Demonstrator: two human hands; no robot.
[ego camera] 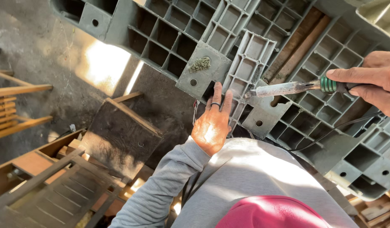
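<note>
Left hand (211,124): lies flat, fingers spread, pressed on the grey plastic pallet (178,38); a dark ring on one finger.
Right hand (374,80): grip closed round the green handle of a soldering iron (296,87).
Iron tip: touches a ribbed plastic piece (250,63) just above the left fingers.
Cord (330,133): trails across the pallet.
Below left: wooden frames (17,105).

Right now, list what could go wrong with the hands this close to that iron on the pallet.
The left hand presses the grey plastic pallet right beside the soldering iron tip, so a slip could likely burn the fingers. The iron's black cord trails across the pallet under the right hand and might snag.
</note>
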